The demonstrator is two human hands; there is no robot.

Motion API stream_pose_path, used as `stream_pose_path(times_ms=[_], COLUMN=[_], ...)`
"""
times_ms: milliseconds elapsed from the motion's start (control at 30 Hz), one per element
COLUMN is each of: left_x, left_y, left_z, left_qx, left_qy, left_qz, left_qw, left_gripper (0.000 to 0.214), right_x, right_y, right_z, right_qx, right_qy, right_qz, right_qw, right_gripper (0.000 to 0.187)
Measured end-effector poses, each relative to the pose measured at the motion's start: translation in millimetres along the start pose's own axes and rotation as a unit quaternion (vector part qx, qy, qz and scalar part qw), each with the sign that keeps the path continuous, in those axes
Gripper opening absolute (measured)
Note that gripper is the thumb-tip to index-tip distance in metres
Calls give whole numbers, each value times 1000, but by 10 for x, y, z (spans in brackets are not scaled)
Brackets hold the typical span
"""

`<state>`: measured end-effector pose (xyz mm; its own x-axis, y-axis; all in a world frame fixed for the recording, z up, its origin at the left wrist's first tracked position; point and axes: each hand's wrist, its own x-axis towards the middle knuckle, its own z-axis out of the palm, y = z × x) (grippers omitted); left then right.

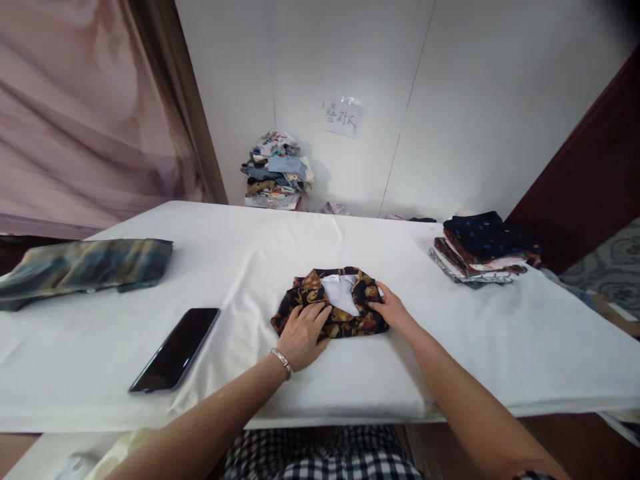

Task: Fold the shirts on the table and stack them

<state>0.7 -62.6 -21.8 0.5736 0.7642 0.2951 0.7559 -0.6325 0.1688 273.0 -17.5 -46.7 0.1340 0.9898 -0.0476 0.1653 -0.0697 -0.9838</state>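
Observation:
A folded dark shirt with a gold flower print (345,321) lies in the middle of the white table (240,253), its white inner lining showing at the collar. My left hand (303,333) lies flat on the shirt's left side, fingers stretched out; a metal bracelet is on that wrist. My right hand (391,309) rests at the shirt's right edge, fingers curled against the cloth.
A black phone (176,348) lies face up to the left. A folded blue-green plaid cloth (85,267) sits at the far left. A stack of folded shirts (483,248) stands at the right. A pile of clothes (277,170) leans against the back wall.

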Motion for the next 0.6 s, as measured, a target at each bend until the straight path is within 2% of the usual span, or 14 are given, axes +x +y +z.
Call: stream_pose_path(times_ms=[133, 233, 333, 400, 467, 533, 600], left_x=[127, 205, 271, 308, 332, 330, 296], left_y=[-15, -34, -74, -86, -57, 23, 135], left_z=[4, -38, -117, -197, -279, -333, -331], left_qx=[39, 40, 14, 1, -1, 5, 13], left_qy=[-32, -61, -87, -95, -97, -97, -97], left_qz=[31, 32, -9, -58, -89, -86, -61], left_qw=[998, 997, 996, 994, 991, 992, 993], left_gripper=[50, 42, 40, 39, 38, 39, 41], right_x=[-141, -366, -693, -923, -1096, -1162, -1113], right_y=[-55, -80, -74, -74, -98, -150, -222], right_z=[-25, -126, -180, -135, -23, 130, 289], right_qx=[52, 93, 147, 202, 254, 288, 320], right_qy=[57, 97, 133, 102, 16, -60, -86], right_qz=[74, 70, 77, 117, 166, 189, 188], right_qw=[994, 988, 977, 967, 953, 937, 925], right_gripper=[80, 73, 63, 49, 38, 35, 37])
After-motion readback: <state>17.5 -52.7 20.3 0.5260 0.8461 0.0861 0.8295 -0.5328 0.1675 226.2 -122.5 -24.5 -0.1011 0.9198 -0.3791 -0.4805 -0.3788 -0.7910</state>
